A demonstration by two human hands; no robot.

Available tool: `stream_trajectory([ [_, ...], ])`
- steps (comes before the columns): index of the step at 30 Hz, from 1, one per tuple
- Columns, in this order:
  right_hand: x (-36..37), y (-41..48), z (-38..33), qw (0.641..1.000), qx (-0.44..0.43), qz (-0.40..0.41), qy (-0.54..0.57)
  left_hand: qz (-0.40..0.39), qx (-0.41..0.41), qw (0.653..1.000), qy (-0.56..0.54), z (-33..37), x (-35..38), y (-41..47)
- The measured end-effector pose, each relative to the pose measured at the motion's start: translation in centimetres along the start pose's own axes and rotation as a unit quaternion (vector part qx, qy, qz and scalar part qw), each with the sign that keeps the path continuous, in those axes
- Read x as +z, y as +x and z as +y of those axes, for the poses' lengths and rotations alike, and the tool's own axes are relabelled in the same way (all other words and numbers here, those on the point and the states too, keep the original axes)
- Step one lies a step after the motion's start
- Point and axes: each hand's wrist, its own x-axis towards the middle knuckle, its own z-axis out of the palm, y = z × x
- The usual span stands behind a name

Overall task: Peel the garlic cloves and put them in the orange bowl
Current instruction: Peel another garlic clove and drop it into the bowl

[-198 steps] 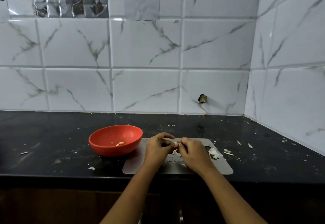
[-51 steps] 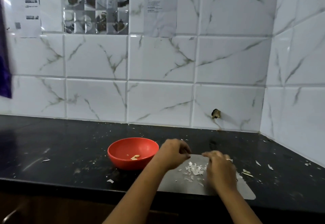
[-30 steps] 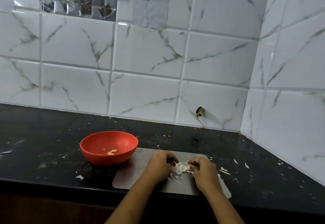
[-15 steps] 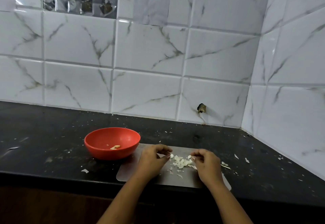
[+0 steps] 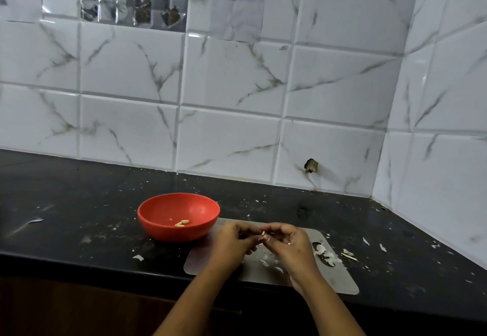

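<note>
Head view, garlic clove (image 5: 262, 233) pinched between curled fingertips of left hand (image 5: 232, 242) and right hand (image 5: 290, 243) above grey cutting board (image 5: 340, 280), peeled cloves (image 5: 182, 222) in orange bowl (image 5: 174, 233) just left, papery skins (image 5: 325, 252) littering black countertop (image 5: 79, 204), white marble-veined tiles (image 5: 232, 138) behind.

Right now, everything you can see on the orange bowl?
The orange bowl is round, smooth and matte, plastic-looking, red-orange all over. It stands upright on the black counter, just left of the grey cutting board. Whether its base touches the board's far-left corner is unclear. Inside, near the bottom, lie a couple of pale peeled garlic cloves. Neither hand touches it; the left hand is nearest, to its right.
</note>
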Motion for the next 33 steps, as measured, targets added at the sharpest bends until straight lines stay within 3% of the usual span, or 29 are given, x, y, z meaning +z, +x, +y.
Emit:
stream_trajectory([
  [13, 0.28, -0.56, -0.32, 0.998, -0.005, 0.040, -0.057, -0.013, -0.032, 0.998, -0.057, -0.15, -0.31, 0.12],
  [23, 0.35, -0.78, -0.52, 0.997, -0.002, 0.044, -0.069, -0.029, -0.035, 0.999, 0.004, -0.15, -0.18, 0.16],
  [28, 0.26, -0.53, -0.34, 0.996, 0.015, 0.087, -0.030, -0.016, -0.046, 0.999, 0.012, -0.27, -0.04, 0.22],
  [33, 0.31, -0.35, -0.32, 0.993, 0.032, 0.099, -0.057, -0.015, -0.032, 0.993, 0.114, -0.80, 0.24, 0.50],
])
